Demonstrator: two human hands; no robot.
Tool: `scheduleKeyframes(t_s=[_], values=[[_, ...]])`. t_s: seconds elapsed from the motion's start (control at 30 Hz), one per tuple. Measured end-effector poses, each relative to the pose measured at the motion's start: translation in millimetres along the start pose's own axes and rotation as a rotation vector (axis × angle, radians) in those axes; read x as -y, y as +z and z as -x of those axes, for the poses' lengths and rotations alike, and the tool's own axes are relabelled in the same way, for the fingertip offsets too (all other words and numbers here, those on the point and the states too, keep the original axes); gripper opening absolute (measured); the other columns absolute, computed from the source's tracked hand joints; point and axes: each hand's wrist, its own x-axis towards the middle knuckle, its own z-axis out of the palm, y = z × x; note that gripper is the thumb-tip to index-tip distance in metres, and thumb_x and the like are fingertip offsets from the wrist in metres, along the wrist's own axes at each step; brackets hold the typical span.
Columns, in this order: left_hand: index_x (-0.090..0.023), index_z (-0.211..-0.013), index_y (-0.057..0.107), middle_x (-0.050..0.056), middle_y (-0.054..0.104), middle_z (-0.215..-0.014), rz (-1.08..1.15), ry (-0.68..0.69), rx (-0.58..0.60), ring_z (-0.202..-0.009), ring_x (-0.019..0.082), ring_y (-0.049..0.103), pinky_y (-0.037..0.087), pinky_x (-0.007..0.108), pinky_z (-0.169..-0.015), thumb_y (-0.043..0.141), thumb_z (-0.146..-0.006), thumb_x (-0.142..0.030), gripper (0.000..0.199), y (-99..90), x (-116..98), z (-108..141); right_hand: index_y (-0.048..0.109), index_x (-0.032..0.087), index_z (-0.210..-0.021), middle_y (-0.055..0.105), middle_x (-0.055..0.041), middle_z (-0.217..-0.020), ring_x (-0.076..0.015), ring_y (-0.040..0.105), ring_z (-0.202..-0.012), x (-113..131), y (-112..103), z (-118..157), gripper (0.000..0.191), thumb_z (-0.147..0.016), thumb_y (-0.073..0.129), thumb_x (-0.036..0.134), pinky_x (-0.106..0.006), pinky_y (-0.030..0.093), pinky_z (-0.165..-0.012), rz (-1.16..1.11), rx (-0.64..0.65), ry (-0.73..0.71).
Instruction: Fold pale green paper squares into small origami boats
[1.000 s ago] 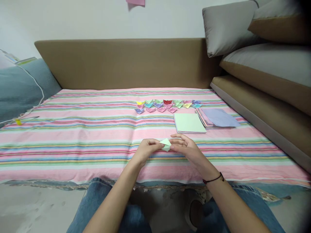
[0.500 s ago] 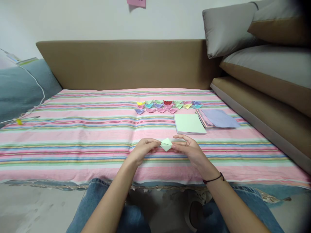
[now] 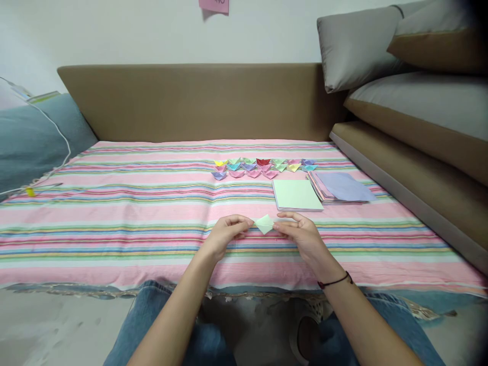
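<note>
A small piece of folded pale green paper [image 3: 264,224] is held up between my two hands, just above the striped cloth. My left hand [image 3: 227,235] pinches its left corner between thumb and fingers. At the opposite corner, my right hand [image 3: 299,235] grips it with thumb and forefinger. The paper has a flat diamond outline with a line running across its middle. Beyond my right hand lies a stack of square paper [image 3: 298,195], pale green on top. Several folded paper boats [image 3: 253,173] in mixed colours stand in rows farther back.
A looser paper pile with a lavender sheet [image 3: 345,186] on top lies right of the green stack. Large cushions [image 3: 415,112] are piled along the right side. A white cable [image 3: 57,129] runs down at the left. The striped cloth [image 3: 114,213] ends near my knees.
The folded paper has shifted slightly to the right and up, and it looks flatter, with a thinner line across it. My right hand has moved a little right; both hands keep their pinch.
</note>
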Motion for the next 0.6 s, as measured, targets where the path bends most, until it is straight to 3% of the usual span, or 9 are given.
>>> scheduleKeyframes(t_s=[0.27,0.6], values=[[-0.014,-0.071,0.069,0.001,0.061,-0.065,-0.055,0.020,-0.014,-0.056,0.008,0.046,0.036,0.021,-0.056,0.074,-0.061,-0.034,0.023,3.9,2.3,-0.3,0.060,0.017,-0.084,0.070,-0.0010,-0.059,-0.0135,0.060,-0.053,-2.0,0.7,-0.7,0.042,-0.050,0.083,0.026,-0.024,0.041,-0.054,-0.001,0.017,-0.016],[-0.015,-0.070,0.070,0.004,0.066,-0.075,-0.024,0.028,-0.058,-0.061,0.010,0.054,0.042,0.024,-0.060,0.073,-0.060,-0.037,0.025,2.7,2.3,-1.2,0.060,0.018,-0.089,0.073,-0.0055,-0.080,-0.0172,0.066,-0.068,-2.5,1.7,-0.6,0.043,-0.052,0.082,0.024,-0.026,0.046,-0.061,0.001,0.050,-0.017]])
